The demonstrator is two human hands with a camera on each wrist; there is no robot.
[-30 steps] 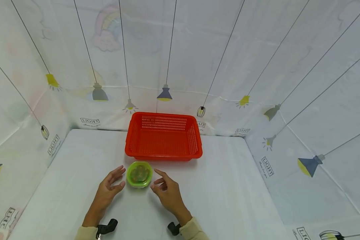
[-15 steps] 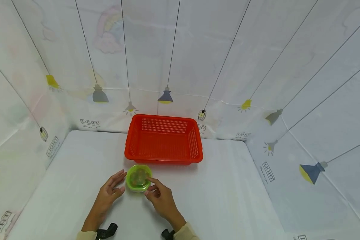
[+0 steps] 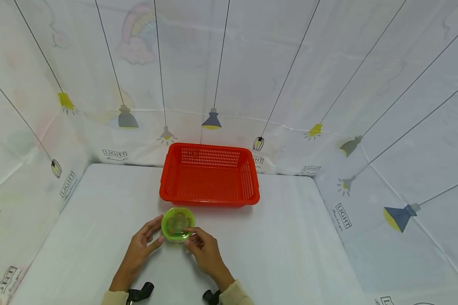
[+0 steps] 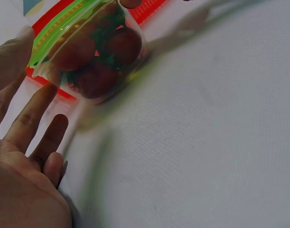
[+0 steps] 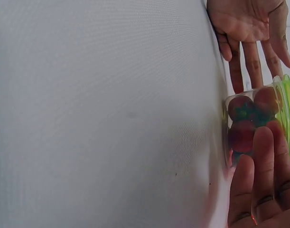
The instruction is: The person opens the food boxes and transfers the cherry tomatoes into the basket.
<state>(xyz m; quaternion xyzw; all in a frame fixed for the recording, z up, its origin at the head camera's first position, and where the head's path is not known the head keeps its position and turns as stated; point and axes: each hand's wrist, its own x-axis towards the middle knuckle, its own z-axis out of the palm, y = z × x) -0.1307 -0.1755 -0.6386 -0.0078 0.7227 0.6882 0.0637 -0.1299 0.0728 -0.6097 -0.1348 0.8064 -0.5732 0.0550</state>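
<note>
1. While resting upright on the tabletop [image 3: 286, 250], positioned between left hand [image 3: 137, 249] and right hand [image 3: 207, 253]: a clear container [image 3: 177, 223] with a green lid [image 5: 289, 114].
2. Just beyond the container, set on the same tabletop: a red basket [image 3: 210, 182].
3. Through the container's wall, showing in the left wrist view: dark red round fruits [image 4: 95, 78] with green leafy stems [image 4: 105, 46].
4. On the left hand, fingers [image 4: 30, 117] apart and fairly straight, tips at the container's side; exact contact impossible to tell.
5. On the right hand, index finger reaching over the lid's edge, thumb near the rim; in the right wrist view, fingers extended along the clear wall, apart from the thumb.
6. At both wrists, black mounts [image 3: 140, 292] beside pale sleeves [image 3: 235, 295].
7. Behind the basket, white wall covering [image 3: 248, 63] printed with hanging lamps [image 3: 212, 121].
</note>
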